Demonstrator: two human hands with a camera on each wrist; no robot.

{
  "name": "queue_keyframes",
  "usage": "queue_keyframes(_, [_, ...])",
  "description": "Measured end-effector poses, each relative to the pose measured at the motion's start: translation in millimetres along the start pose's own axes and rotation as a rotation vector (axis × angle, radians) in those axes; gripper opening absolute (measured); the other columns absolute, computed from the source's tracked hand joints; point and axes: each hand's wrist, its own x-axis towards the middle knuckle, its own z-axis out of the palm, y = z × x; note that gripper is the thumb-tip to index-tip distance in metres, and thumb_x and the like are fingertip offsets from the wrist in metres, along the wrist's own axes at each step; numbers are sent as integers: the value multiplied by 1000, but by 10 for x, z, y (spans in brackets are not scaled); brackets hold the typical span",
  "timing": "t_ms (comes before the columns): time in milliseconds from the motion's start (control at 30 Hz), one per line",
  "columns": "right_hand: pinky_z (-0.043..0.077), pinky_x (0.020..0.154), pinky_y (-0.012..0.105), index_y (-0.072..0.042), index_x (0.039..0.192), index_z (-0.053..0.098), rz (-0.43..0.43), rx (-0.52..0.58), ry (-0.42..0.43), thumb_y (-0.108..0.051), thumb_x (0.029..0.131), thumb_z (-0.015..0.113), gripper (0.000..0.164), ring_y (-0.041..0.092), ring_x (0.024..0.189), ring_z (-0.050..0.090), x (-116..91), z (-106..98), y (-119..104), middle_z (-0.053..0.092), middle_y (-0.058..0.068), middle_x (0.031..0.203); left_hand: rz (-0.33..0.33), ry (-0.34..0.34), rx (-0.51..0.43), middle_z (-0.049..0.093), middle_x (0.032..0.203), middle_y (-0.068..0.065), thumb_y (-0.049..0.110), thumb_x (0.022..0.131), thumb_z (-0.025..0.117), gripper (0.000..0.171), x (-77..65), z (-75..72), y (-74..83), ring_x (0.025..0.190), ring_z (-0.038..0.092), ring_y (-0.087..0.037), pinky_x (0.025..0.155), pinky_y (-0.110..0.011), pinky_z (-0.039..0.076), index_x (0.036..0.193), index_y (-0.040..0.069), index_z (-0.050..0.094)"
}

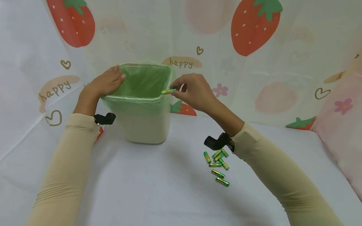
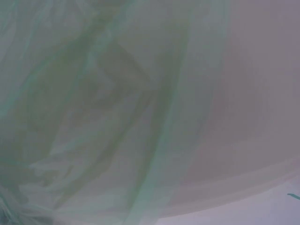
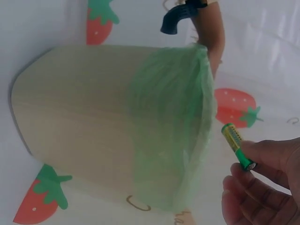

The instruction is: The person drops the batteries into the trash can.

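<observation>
In the head view my right hand [image 1: 195,91] pinches a green and yellow battery [image 1: 168,91] between thumb and fingers, beside the right front rim of a cream trash bin [image 1: 144,125]. The right wrist view shows the battery [image 3: 236,145] tilted, its flat end by my fingertips. My left hand [image 1: 106,82] rests on the bin's left rim with its fingers stretched out. A pale green trash bag [image 1: 135,103] lines the bin and folds over its rim. Close up, the left wrist view holds just the bag [image 2: 108,117] and the bin's side [image 2: 253,103]; no fingers show there.
Several loose batteries [image 1: 217,173] lie on the white cloth [image 1: 158,182], right of the bin and below my right wrist. Behind the bin hangs a backdrop [image 1: 147,37] printed with strawberries. Dark wrist cameras [image 1: 216,142] sit on both wrists.
</observation>
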Motion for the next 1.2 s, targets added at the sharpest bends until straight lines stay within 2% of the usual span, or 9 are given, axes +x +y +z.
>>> queue_keyframes(200, [50, 67, 28, -8, 103, 81, 48, 5, -31, -12, 91, 77, 13, 14, 78, 63, 126, 80, -23, 74, 2, 92, 1, 2, -2, -7, 165, -30, 35, 112, 18, 67, 2, 2, -14, 153, -8, -43, 125, -53, -1, 155, -13, 1])
queue_keyframes(467, [46, 58, 27, -10, 103, 81, 88, -41, -75, -16, 93, 75, 13, 14, 75, 63, 263, 183, -39, 71, 1, 88, 3, 2, -17, -7, 165, -30, 36, 112, 17, 68, 10, 33, -30, 153, -9, -43, 125, -53, -1, 155, -13, 0])
queue_keyframes(733, [43, 58, 25, -11, 103, 81, 128, -94, -103, -19, 94, 75, 14, 14, 83, 58, 392, 274, -58, 71, 0, 92, 4, 3, -9, -6, 165, -30, 37, 112, 18, 68, -1, 56, -42, 154, -8, -43, 125, -53, -1, 156, -13, 1])
queue_keyframes(1067, [36, 54, 22, -15, 102, 81, 170, -145, -133, -20, 94, 74, 11, 10, 75, 52, 528, 408, -67, 69, -4, 92, 10, 2, -5, -6, 165, -31, 37, 112, 17, 68, -11, 46, -74, 153, -8, -43, 125, -53, 0, 155, -13, 1])
queue_keyframes(1200, [33, 54, 22, -15, 90, 77, 164, -159, -135, -19, 94, 74, 6, 8, 76, 53, 567, 445, -94, 66, -6, 87, 6, 5, -4, -5, 165, -31, 37, 112, 18, 68, -21, 43, -67, 154, -7, -43, 125, -54, 0, 156, -13, 2])
